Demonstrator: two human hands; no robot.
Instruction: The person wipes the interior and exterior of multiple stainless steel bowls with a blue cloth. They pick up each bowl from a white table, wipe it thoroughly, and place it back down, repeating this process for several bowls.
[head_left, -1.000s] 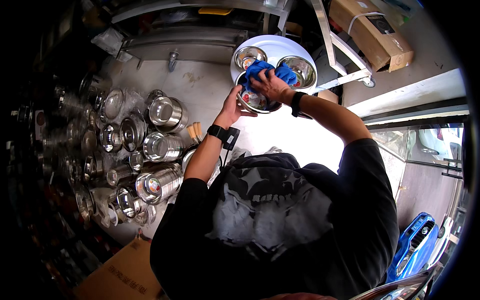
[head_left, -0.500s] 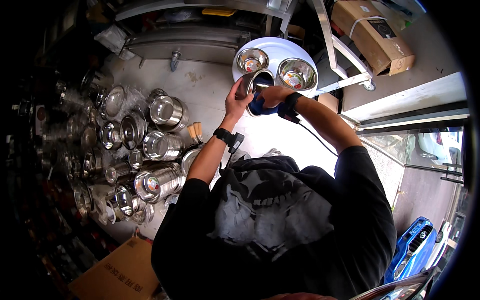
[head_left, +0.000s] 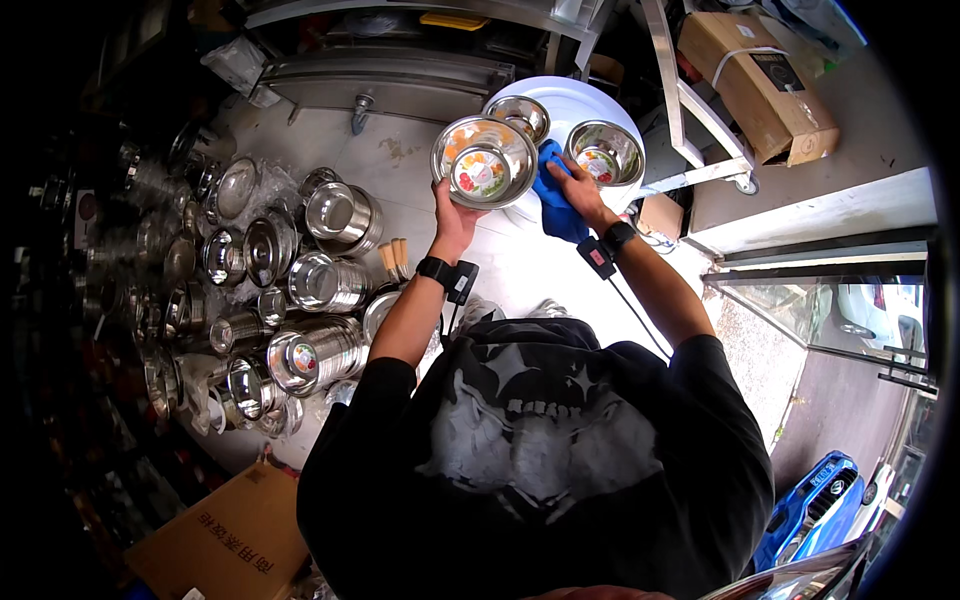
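Observation:
My left hand [head_left: 456, 218] grips the near rim of a shiny steel bowl [head_left: 508, 190], whose inside faces me and shows a colourful round label at the bottom. A blue cloth [head_left: 556, 208] hangs from my right hand [head_left: 580, 190], its fingers closed over the top of it. The cloth is just right of the held bowl. Behind them, a round white table [head_left: 575, 92] carries two more steel bowls: a smaller one [head_left: 530, 108] at the back left, partly covered by the held bowl, and another [head_left: 612, 150] at the right, close to my right hand.
Stacks of steel bowls and pots [head_left: 318, 358] crowd the floor at left, some in clear plastic. Wooden handles [head_left: 394, 258] stick up beside them. A cardboard box [head_left: 228, 535] lies near left, another [head_left: 765, 85] far right. A metal frame leg [head_left: 700, 120] stands right of the table.
The bowl has swung left, away from the table's front, and its inside has turned toward me. My right hand has drawn the blue cloth out of the bowl and moved right.

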